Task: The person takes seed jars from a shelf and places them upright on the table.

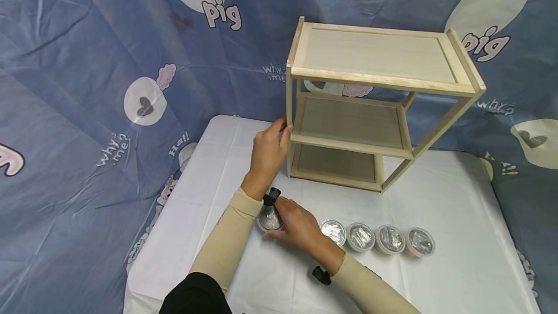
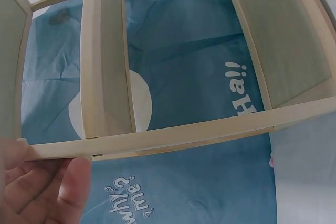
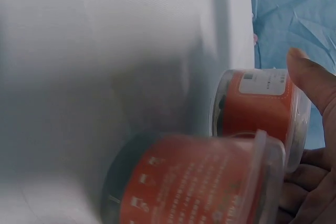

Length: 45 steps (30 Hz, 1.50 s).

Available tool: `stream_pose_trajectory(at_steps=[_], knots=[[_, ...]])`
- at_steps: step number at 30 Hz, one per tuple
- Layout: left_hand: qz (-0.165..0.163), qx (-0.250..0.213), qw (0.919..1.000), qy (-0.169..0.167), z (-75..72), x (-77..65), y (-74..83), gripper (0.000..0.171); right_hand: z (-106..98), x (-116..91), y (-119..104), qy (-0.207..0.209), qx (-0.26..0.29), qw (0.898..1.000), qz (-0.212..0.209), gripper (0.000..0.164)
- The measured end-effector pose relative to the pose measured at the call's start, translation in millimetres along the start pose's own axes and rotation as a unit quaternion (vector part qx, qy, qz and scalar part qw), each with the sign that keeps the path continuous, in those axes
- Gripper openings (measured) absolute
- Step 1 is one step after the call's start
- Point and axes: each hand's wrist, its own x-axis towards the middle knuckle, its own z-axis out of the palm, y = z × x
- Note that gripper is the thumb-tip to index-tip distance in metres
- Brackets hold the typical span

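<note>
A three-tier wooden shelf (image 1: 383,86) stands upright at the back of the table. My left hand (image 1: 269,151) grips its front left post just by the middle tier; in the left wrist view the thumb and fingers (image 2: 73,187) press on the pale wood post (image 2: 157,139). Lower down, my right hand (image 1: 301,224) holds a round clear-lidded tub (image 1: 269,218), with thumb and fingers on opposite sides of it. The right wrist view shows this tub's orange label (image 3: 254,108) and the thumb (image 3: 310,77) at its lid. A second orange-labelled tub (image 3: 194,182) is closer to that camera.
Several similar lidded tubs (image 1: 390,240) form a row on the white-covered table (image 1: 457,197), right of my right hand. Patterned blue cloth (image 1: 78,110) hangs behind the table and down its sides.
</note>
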Motion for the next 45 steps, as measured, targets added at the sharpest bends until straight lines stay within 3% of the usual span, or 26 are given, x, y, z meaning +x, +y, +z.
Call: stream_pose_trajectory(at_steps=[7, 19, 28, 38, 45], knots=[[0.004, -0.002, 1.0000, 0.006, 0.2, 0.7, 0.4, 0.019, 2.9, -4.6, -2.2, -0.011, -0.019, 1.000, -0.007, 0.075], [-0.002, 0.001, 1.0000, 0.003, 0.6, 0.5, 0.8, 0.020, 10.9, -8.5, 2.2, 0.013, -0.059, 0.997, -0.049, 0.080], [0.000, 0.001, 1.0000, 0.004, 0.4, -0.6, 0.4, 0.021, 12.5, -11.0, 3.3, 0.008, -0.084, 0.994, -0.069, 0.083], [-0.007, -0.003, 1.0000, -0.003, 2.0, -1.6, -0.1, 0.024, 8.2, -16.3, 2.0, -0.010, -0.087, 0.995, -0.047, 0.091], [-0.005, -0.003, 1.0000, -0.001, 0.0, 0.0, -0.3, 0.024, -11.5, -23.7, 3.4, 0.003, -0.025, 1.000, -0.001, 0.101]])
